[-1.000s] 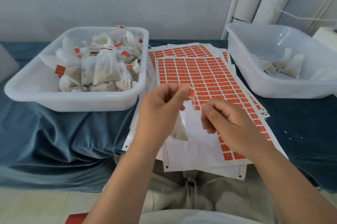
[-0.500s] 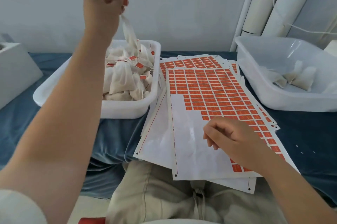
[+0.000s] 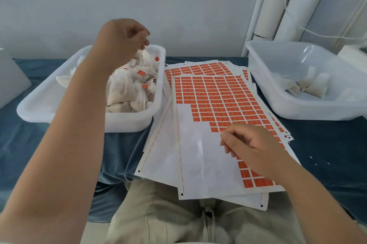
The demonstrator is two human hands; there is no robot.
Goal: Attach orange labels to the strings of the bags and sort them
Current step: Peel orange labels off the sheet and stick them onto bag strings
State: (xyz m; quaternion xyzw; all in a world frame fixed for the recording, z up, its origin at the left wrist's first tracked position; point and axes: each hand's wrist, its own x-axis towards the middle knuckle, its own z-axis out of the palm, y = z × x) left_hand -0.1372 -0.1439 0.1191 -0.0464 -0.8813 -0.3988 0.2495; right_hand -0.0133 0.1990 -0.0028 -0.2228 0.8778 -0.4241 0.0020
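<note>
The labelled bags [image 3: 131, 89] lie heaped in the left tub [image 3: 127, 122], several orange labels showing on their strings. The left hand [image 3: 123, 39] hovers over that heap, fingers curled loosely; whether it pinches a string I cannot tell. The label sheets [image 3: 216, 101] lie stacked between the tubs, the top one partly stripped. The right hand [image 3: 252, 144] rests on it, fingertips bunched at the labels' edge. A few unlabelled bags [image 3: 305, 85] lie in the right tub [image 3: 297, 110]. Everything stands on a blue cloth [image 3: 327, 144].

My left forearm [image 3: 65, 134] hides much of the left tub [image 3: 151, 113]; my right hand [image 3: 256, 150] covers some labels; the right tub [image 3: 278, 105] runs off-frame.
</note>
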